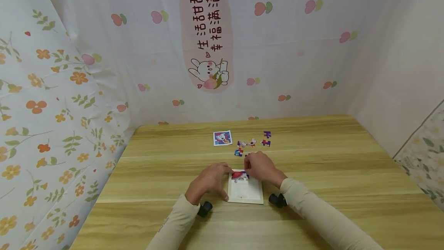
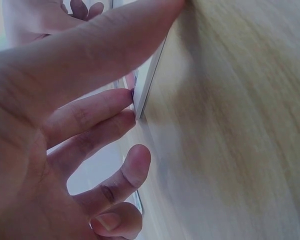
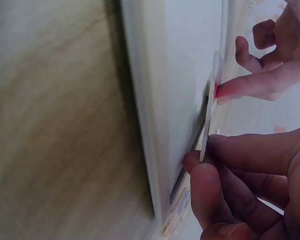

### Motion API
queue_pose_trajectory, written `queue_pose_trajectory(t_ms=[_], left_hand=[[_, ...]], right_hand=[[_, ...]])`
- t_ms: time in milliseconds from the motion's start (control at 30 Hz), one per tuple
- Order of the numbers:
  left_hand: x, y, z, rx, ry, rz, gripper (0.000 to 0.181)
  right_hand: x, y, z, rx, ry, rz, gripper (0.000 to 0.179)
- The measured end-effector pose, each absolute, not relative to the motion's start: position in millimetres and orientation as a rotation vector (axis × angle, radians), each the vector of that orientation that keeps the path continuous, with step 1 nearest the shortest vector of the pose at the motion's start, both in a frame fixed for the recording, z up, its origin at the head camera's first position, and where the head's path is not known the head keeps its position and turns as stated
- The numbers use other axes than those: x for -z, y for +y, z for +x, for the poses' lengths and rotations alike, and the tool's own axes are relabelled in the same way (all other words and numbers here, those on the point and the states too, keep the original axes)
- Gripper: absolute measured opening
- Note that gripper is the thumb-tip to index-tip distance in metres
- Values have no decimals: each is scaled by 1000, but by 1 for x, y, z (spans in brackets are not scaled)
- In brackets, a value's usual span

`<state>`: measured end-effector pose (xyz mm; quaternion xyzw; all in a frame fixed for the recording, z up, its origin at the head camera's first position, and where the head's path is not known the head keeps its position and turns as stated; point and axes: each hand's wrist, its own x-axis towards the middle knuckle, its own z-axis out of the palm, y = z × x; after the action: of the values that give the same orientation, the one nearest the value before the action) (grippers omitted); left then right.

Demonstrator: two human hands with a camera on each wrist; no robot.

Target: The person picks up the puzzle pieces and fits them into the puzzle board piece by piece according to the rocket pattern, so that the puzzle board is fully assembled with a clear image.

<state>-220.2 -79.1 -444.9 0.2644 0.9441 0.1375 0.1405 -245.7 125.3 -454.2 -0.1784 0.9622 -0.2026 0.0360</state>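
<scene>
A pale square puzzle tray lies near the table's middle. Joined puzzle pieces with red, white and purple print sit in its upper left part. My left hand spans the tray's left side, thumb near the lower corner and a fingertip pressing the red print. In the left wrist view the left fingers are fairly straight against the tray edge. My right hand is over the tray's upper right, pinching the edge of a puzzle piece between thumb and finger. That piece stands tilted off the tray floor; the fingers partly hide it.
Several loose puzzle pieces lie beyond the tray, with a red-and-purple piece and a purple piece farther right. A small picture card rests at the back left of them. A patterned cloth hangs behind the wooden table.
</scene>
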Motion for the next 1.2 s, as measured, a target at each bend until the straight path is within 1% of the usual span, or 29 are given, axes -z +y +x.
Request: queue_pose_trajectory(t_ms=[333, 567, 733, 900, 1200], left_hand=[[444, -79, -220, -375, 2739, 781, 77], [444, -78, -220, -363, 2736, 781, 78], [444, -78, -220, -368, 2737, 774, 78], [444, -78, -220, -383, 2735, 783, 77], [444, -79, -220, -415, 2717, 763, 77]], right_hand=[[458, 128, -244, 606, 2991, -628, 16], [460, 137, -240, 616, 2940, -753, 7], [458, 138, -240, 579, 2936, -799, 9], [459, 136, -240, 492, 2954, -841, 6], [457, 134, -240, 422, 2940, -923, 7]])
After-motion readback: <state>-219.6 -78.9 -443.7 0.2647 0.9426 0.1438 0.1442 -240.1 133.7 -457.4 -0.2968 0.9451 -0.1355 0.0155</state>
